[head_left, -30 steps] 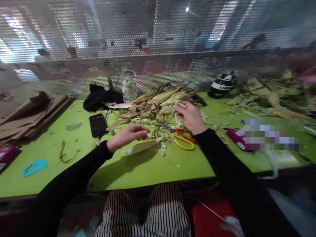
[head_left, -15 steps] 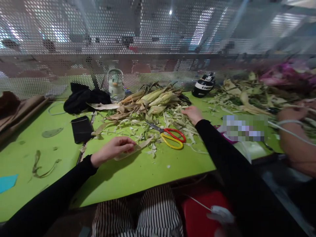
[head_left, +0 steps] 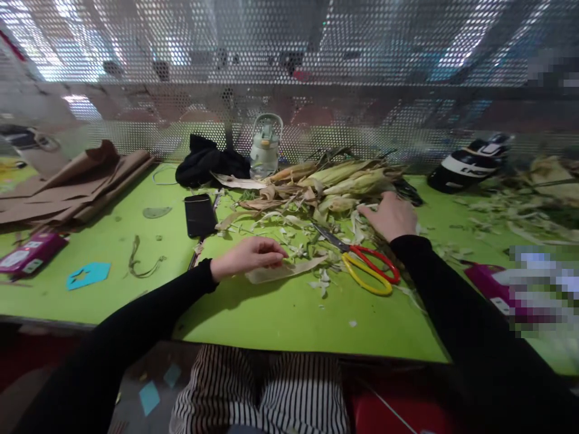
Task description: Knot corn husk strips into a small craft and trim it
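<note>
My left hand hovers low over the green table with fingers curled and pinched at a pale strip of corn husk. The strip lies slantwise beneath the fingers, which partly cover it. My right hand reaches to the right front of a pile of corn husks, thumb and fingers apart, back of the hand toward me. Its fingertips are partly hidden against the pile. Between the hands, scissors with one red and one yellow handle lie on the table among husk shreds.
A phone, black cloth and pale green bottle stand left of the pile. A black bottle is to the right. Brown paper, a purple box and a blue paper piece lie left. A perforated screen rises behind.
The view has swung left, so things appear further right. My right hand has moved along the husk pile, its thumb and fingers now spread. My left hand stays by the husk strip.
</note>
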`<state>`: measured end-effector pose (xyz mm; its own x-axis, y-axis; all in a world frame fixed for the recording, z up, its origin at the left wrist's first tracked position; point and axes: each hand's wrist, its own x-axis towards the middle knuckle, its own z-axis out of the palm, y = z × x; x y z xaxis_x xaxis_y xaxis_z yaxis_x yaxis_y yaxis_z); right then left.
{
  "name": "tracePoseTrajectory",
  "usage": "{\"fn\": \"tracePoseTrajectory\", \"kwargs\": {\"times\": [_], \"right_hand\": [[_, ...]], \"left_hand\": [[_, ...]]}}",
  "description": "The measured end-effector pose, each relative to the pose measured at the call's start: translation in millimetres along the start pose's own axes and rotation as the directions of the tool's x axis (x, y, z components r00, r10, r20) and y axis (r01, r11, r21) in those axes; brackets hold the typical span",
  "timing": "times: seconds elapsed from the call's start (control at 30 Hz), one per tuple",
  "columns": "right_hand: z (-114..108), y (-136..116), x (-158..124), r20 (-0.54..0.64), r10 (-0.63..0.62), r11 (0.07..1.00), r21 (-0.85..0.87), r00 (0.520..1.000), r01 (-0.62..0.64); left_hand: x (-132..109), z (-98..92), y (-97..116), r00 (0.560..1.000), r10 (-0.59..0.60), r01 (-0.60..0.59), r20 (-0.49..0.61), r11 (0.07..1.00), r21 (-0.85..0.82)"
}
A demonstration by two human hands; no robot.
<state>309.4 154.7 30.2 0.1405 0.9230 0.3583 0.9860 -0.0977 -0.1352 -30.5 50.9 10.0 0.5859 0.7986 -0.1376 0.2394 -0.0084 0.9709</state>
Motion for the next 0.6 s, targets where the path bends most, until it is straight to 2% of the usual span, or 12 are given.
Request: {"fn": "tracePoseTrajectory", "kwargs": {"times": [0.07, 0.13, 0.23, 0.3, 0.37, 0.47, 0.6], "right_hand": [[-13, -18, -3, -0.047, -0.075, 0.997, -0.013, 0.996, 0.075], [-20, -36, -3, -0.042, -0.190, 0.982, 0.008, 0.981, 0.191], [-21, -59, 4, -0.021, -0.285, 0.957, 0.046, 0.958, 0.285], [-14, -71, 12, -0.015, -0.308, 0.949, 0.062, 0.951, 0.308], [-5, -81, 20, -0.012, -0.324, 0.943, 0.072, 0.946, 0.324], [10, -98, 31, -0.007, -0.359, 0.930, 0.082, 0.933, 0.358], [28, -119, 44, 0.000, -0.397, 0.914, 0.085, 0.918, 0.396]], "left_hand": [[-1, -0.7, 4, 1.000, 0.005, -0.005, -0.006, 1.000, -0.022], [-2, 0.8, 8, 1.000, 0.020, -0.020, 0.006, 1.000, -0.023], [-3, 4.9, 10, 0.997, 0.063, -0.064, 0.035, 0.997, 0.044], [-2, 5.9, 8, 0.995, 0.104, -0.103, -0.003, 0.988, 0.114], [-1, 4.0, 3, 0.983, 0.158, -0.134, -0.098, 0.967, 0.216], [1, -1.7, -4, 0.954, 0.221, -0.124, -0.203, 0.907, 0.403], [4, -5.9, -7, 0.942, 0.262, -0.099, -0.210, 0.814, 0.573]]}}
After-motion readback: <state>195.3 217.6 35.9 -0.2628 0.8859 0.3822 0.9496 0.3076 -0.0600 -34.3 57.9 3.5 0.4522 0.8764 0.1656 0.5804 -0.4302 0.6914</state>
